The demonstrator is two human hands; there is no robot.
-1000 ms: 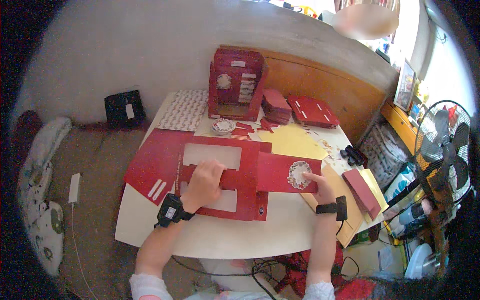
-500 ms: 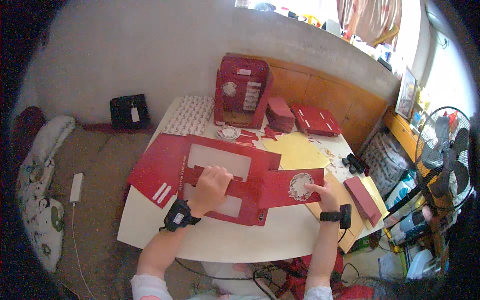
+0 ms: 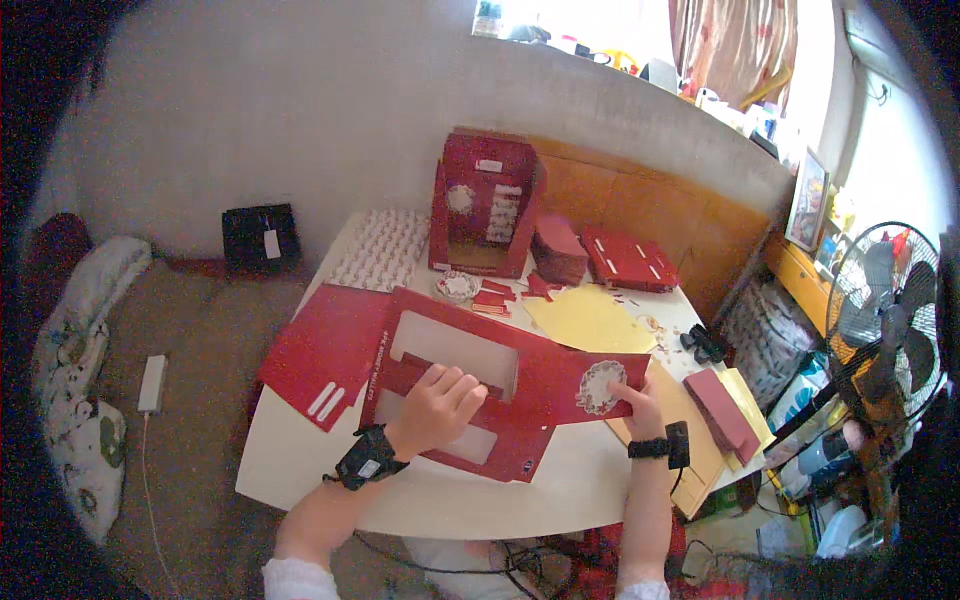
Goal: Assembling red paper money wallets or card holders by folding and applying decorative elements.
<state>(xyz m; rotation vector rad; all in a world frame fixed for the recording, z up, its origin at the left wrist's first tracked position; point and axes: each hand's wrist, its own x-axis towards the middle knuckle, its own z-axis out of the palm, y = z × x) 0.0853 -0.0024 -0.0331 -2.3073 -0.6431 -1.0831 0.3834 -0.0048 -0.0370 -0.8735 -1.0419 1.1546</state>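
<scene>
A red cardboard sheet (image 3: 465, 322) with two large window cutouts lies on the white table in front of me. My left hand (image 3: 437, 412) is closed over the dark red strip between the windows, its fingertips hidden beneath it. On the right, my right hand (image 3: 639, 402) grips the sheet's end flap, thumb on top beside a white lacy round patch (image 3: 601, 388). The fingers under the flap are hidden. Another red panel (image 3: 330, 345) with two white slots lies to the left, partly under the windowed sheet.
Behind stand an upright red box (image 3: 487, 200), stacked red cards (image 3: 560, 250) and red folded pieces (image 3: 630, 258). A yellow sheet (image 3: 585, 318) and scattered red scraps (image 3: 492, 302) lie nearer. At right are more dark red cards (image 3: 720, 412) and a black fan (image 3: 885, 310).
The windowed sheet has turned clockwise, its near right corner shifting toward me. My left hand has moved slightly right with it. My right hand keeps hold of the flap. The whole view has shifted a little.
</scene>
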